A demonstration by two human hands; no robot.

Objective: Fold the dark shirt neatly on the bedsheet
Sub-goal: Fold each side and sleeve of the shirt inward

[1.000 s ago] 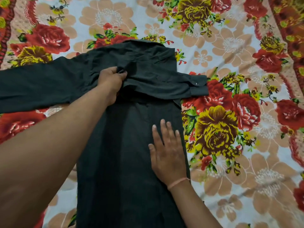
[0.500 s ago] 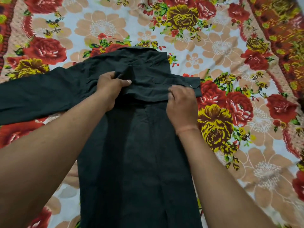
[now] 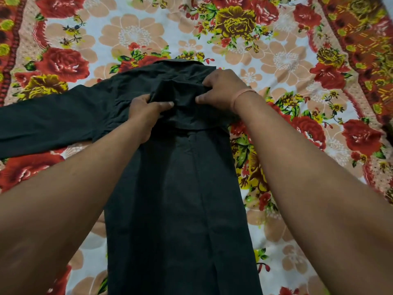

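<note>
The dark shirt [image 3: 176,199] lies lengthwise on the floral bedsheet [image 3: 297,60], collar end away from me. One sleeve [image 3: 49,122] stretches out flat to the left. The other sleeve is folded across the upper body of the shirt. My left hand [image 3: 146,109] pinches bunched cloth of that folded sleeve near the shirt's middle. My right hand [image 3: 221,90] grips the same cloth at the shirt's upper right, by the shoulder. Between the two hands the fabric is gathered into a raised wrinkle.
The bedsheet with red and yellow roses spreads on all sides of the shirt. An orange patterned border [image 3: 361,50] runs along the right. Both of my forearms reach over the lower part of the shirt.
My right hand moved from the shirt's lower right up to the folded sleeve and now grips it near the shoulder. The sleeve's cuff no longer sticks out right. My left hand keeps its pinch.
</note>
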